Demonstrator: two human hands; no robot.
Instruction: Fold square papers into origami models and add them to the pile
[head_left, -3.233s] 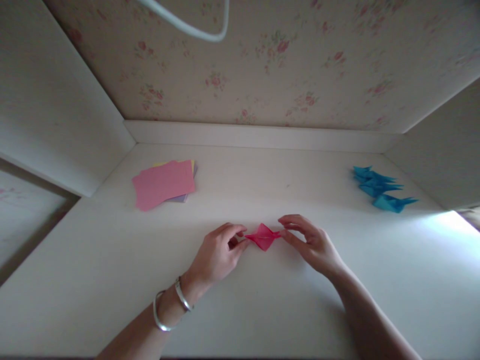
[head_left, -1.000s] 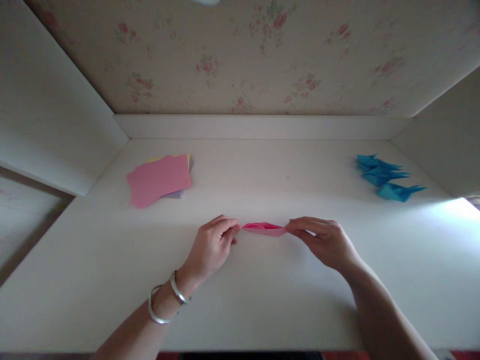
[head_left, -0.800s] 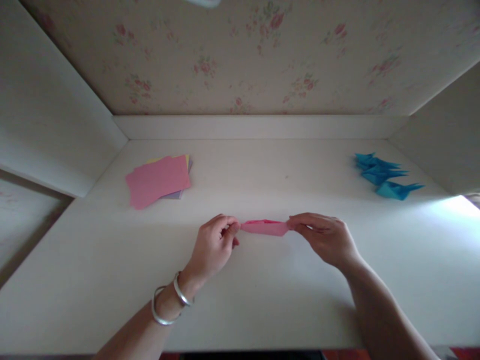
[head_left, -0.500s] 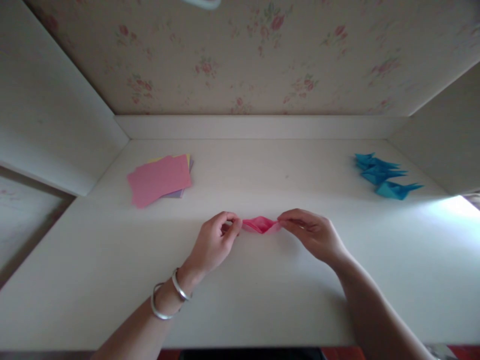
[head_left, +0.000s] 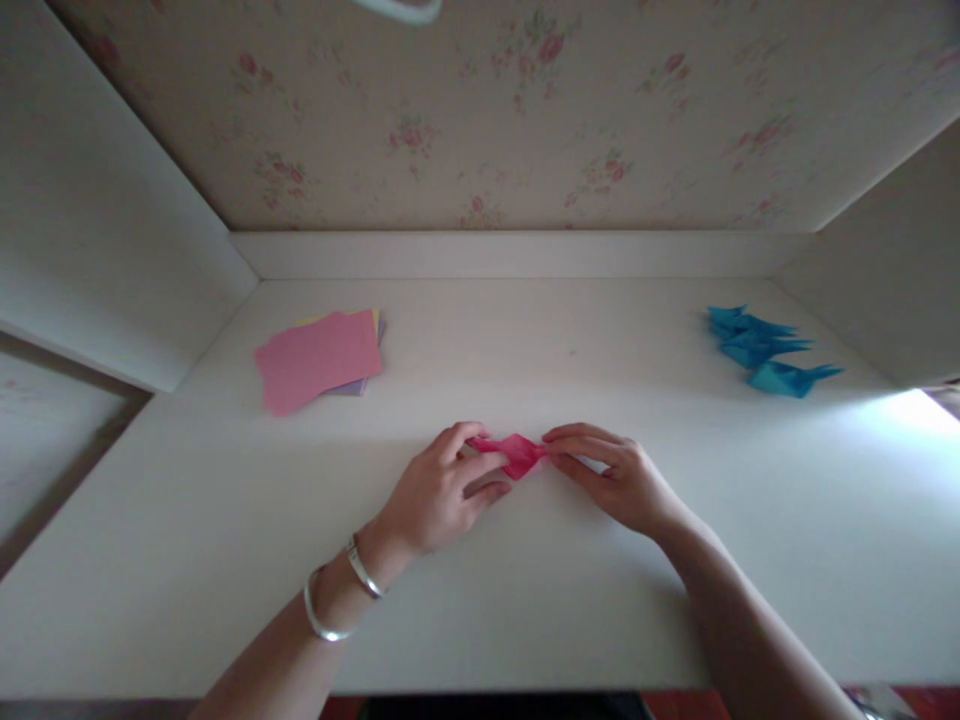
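Note:
A small pink folded-paper piece (head_left: 519, 455) lies at the middle of the white table, its centre bulging and its ends narrow. My left hand (head_left: 442, 490) has its fingers around the left end, one behind the paper and another in front, with the thumb lower and apart from it. On the other side, my right hand (head_left: 615, 475) pinches the narrow right end between thumb and fingers. Part of the left end is covered by my left fingers. Two silver bangles (head_left: 326, 610) circle my left wrist.
A stack of coloured paper sheets (head_left: 322, 360), pink on top with yellow and purple edges showing, lies at the back left. Several blue folded-paper figures (head_left: 787, 378) stand at the back right. White panels and a flowered wall (head_left: 480, 130) bound the white table (head_left: 480, 600).
My left hand has shifted from pinching the left tip to fingers spread around the paper's left part. My right hand has moved slightly left. The paper's middle looks more closed and turned.

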